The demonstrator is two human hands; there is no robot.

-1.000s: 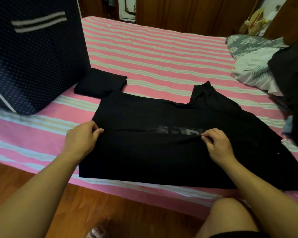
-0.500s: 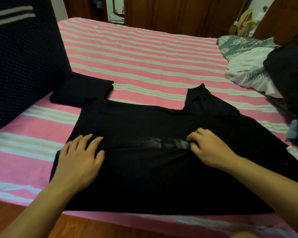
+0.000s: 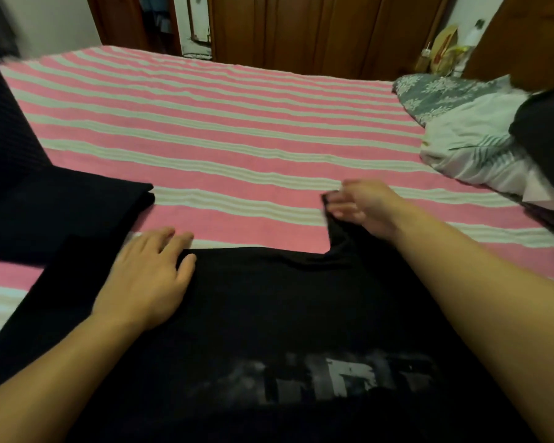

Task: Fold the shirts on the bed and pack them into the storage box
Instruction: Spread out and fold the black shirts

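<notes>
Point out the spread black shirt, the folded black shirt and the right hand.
spread black shirt [image 3: 269, 314], head view, chest above the print
folded black shirt [image 3: 77, 212], head view, top face
right hand [image 3: 362, 206], head view, back of hand

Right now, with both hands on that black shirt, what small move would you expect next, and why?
Probably the right hand draws the sleeve it pinches in across the black shirt. The sleeve juts out past the shirt's far edge, while the left hand lies flat, pinning the body for a fold.
</notes>
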